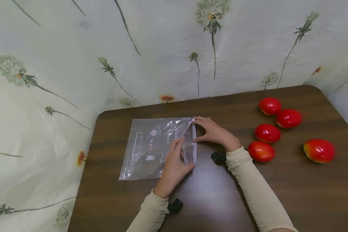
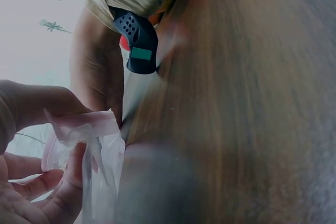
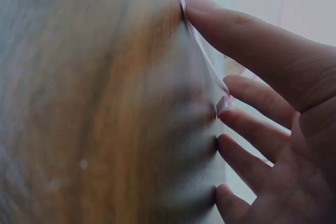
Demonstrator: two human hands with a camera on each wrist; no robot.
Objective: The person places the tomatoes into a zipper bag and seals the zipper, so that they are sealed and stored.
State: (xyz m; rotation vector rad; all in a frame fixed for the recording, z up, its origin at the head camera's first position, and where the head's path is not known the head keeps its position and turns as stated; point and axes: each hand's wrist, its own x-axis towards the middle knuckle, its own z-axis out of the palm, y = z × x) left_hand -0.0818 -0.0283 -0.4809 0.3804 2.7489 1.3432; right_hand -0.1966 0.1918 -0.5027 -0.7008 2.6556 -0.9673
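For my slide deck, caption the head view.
Left hand and right hand on an open clear bag, five red fruits at right.

Bag (image 1: 156, 141), 7 o'clock: clear, glossy plastic. Tabletop (image 1: 293, 190): smooth, wood-look, slight sheen. Fruits (image 1: 267, 133), 3 o'clock: high gloss. Wall covering (image 1: 162, 48), 12 o'clock: shiny sheeting. Sleeves (image 1: 258, 183): matt cloth.

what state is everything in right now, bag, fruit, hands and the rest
plastic bag, lying mostly flat on the table, mouth parted, no fruit inside
left hand, gripping the bag's mouth edge
right hand, thumb and fingertips touching that edge
four red fruits, loose, grouped
lone red fruit, loose, apart
black wrist devices, worn; on or off, cannot tell
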